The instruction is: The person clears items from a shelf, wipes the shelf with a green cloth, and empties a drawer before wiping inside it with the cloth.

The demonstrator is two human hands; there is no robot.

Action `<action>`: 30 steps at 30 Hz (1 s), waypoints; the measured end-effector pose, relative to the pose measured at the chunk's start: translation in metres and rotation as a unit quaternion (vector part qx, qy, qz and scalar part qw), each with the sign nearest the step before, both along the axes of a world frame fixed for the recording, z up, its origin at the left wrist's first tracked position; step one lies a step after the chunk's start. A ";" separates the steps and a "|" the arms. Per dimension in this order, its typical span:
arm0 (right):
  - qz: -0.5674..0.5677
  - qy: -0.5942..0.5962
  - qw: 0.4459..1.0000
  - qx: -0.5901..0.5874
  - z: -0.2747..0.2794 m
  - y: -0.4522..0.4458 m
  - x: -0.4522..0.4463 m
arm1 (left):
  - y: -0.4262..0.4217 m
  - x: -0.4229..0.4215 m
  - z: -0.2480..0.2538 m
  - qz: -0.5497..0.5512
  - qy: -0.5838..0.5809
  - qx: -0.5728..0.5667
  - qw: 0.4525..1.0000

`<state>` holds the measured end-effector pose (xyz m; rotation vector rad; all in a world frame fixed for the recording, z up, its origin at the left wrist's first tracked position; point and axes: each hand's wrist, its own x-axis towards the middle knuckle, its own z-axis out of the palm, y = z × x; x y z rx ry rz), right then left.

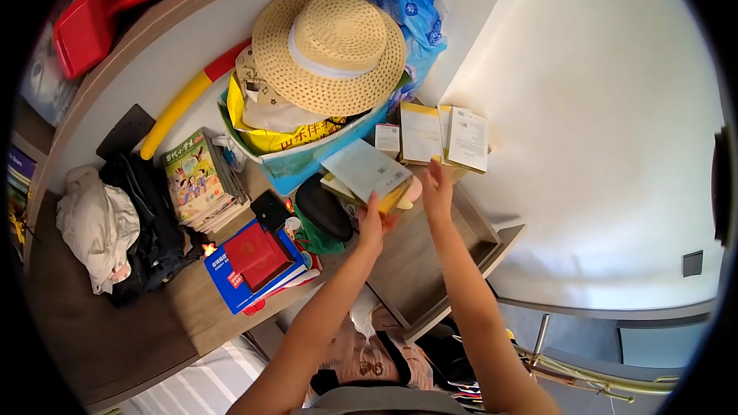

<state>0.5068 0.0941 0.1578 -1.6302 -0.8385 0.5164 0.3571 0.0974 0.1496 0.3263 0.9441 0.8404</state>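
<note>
My left hand (pixel 372 227) grips a small stack of flat, book-sized boxes, the top one pale with a small printed code (pixel 365 169) and yellow along its edges. To its right, my right hand (pixel 438 190) has its fingertips pinched at the lower edge of a white and yellow box (pixel 421 134). Another white box with printed text (pixel 467 140) stands beside that one against the wall, and a smaller white box (pixel 387 138) is on its left. Below my hands an open wooden drawer (pixel 419 277) is pulled out.
A straw hat (pixel 338 34) tops a blue bin (pixel 296 165) of bags. Left of my hands are a black case (pixel 324 207), a red booklet on a blue book (pixel 231 273), a phone (pixel 270 210), stacked magazines (pixel 194 177) and piled clothes (pixel 96 227). A shelf edge curves overhead.
</note>
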 end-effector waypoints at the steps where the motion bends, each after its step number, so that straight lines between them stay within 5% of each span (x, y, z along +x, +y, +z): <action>1: 0.007 -0.008 1.000 -0.024 -0.013 -0.012 -0.005 | 0.004 0.009 -0.006 0.014 -0.019 -0.014 1.000; 2: 0.013 -0.015 0.999 -0.049 -0.025 -0.022 -0.009 | 0.009 0.015 -0.015 -0.002 -0.056 -0.015 0.998; 6: 0.047 0.262 0.948 -0.175 -0.026 -0.054 -0.035 | 0.013 0.009 -0.039 -0.081 -0.128 -0.013 0.988; 9: 0.035 0.288 0.947 -0.141 -0.031 -0.071 -0.050 | 0.001 -0.032 -0.033 -0.151 -0.014 -0.031 0.988; 11: 0.004 0.287 0.950 -0.124 -0.047 -0.077 -0.054 | -0.012 -0.073 -0.028 -0.110 0.120 0.119 0.979; 14: 0.002 0.278 0.952 -0.127 -0.059 -0.087 -0.065 | 0.002 -0.142 -0.076 0.018 0.310 0.368 0.876; 16: -0.008 0.277 0.951 -0.138 -0.064 -0.091 -0.078 | 0.011 -0.184 -0.046 0.055 0.439 0.459 0.771; 18: 0.006 0.275 0.950 -0.149 -0.072 -0.094 -0.088 | 0.017 -0.212 -0.047 0.033 0.523 0.499 0.690; 21: 0.059 0.274 0.945 -0.168 -0.087 -0.099 -0.101 | 0.013 -0.215 -0.050 -0.092 0.521 0.538 0.656; 25: 0.112 0.280 0.935 -0.186 -0.088 -0.097 -0.127 | 0.001 -0.182 -0.058 -0.248 0.639 0.534 0.495; 28: 0.129 0.278 0.933 -0.187 -0.082 -0.099 -0.137 | 0.014 -0.177 -0.059 -0.234 0.666 0.548 0.449; 30: 0.123 0.281 0.932 -0.192 -0.072 -0.103 -0.141 | 0.023 -0.181 -0.056 -0.149 0.623 0.562 0.524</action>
